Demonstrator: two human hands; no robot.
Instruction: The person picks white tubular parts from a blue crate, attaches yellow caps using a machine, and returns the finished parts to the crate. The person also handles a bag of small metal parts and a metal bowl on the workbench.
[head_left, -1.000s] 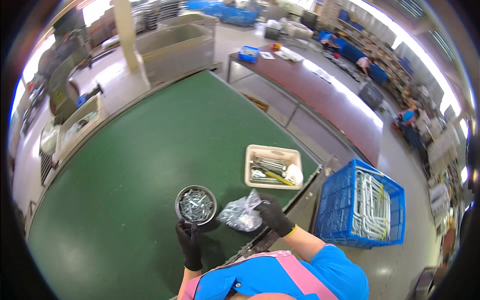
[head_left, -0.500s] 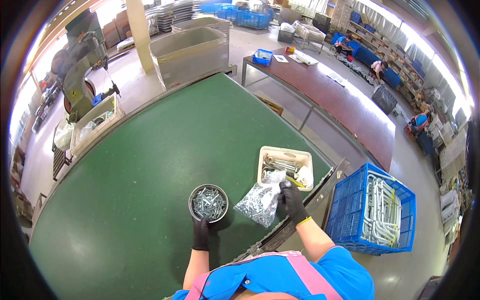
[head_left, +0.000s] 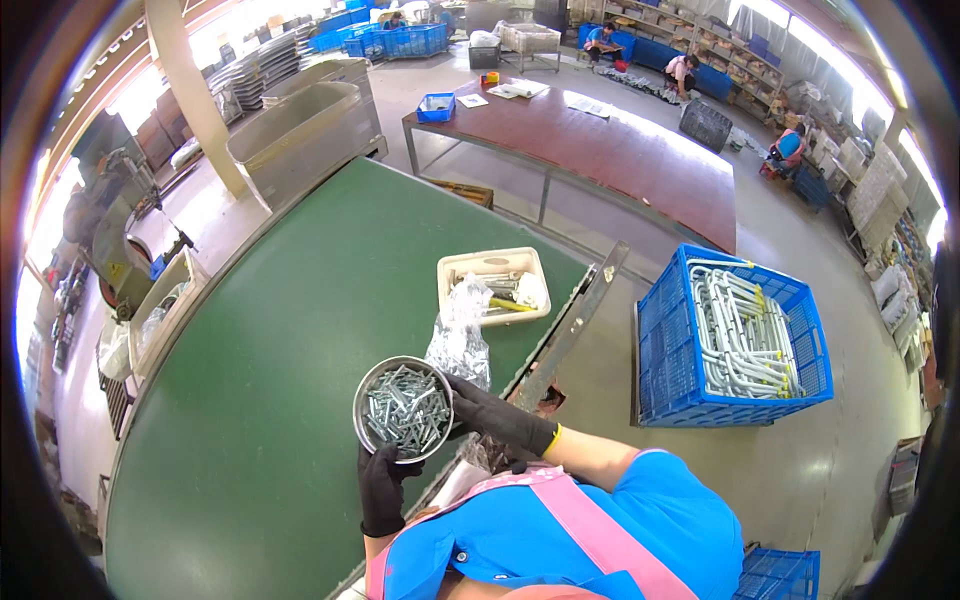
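A round metal bowl (head_left: 359, 405) full of small silvery screws (head_left: 407, 408) is held between both my hands, close in front of me. My left hand (head_left: 382, 485), in a black glove, is closed on its near left side, thumb at the rim. From the right, my right hand (head_left: 478, 412), also black-gloved, grips the bowl's side; some of its fingers are hidden. Just beyond the bowl lies a clear plastic bag (head_left: 460, 340), its top resting against a cream tray (head_left: 445, 290). Wrenches and other tools fill the tray.
The green tabletop (head_left: 270, 350) has a metal rail (head_left: 575, 320) on its right edge. A blue crate (head_left: 665, 345) of bent metal tubes stands right. Beyond is a dark red table (head_left: 600, 155); grey bins (head_left: 300, 130) stand far left. Several people work in the far background.
My right hand has let go of the plastic bag and taken hold of the bowl's right side. The bowl now appears larger and closer. The view has turned to the right.
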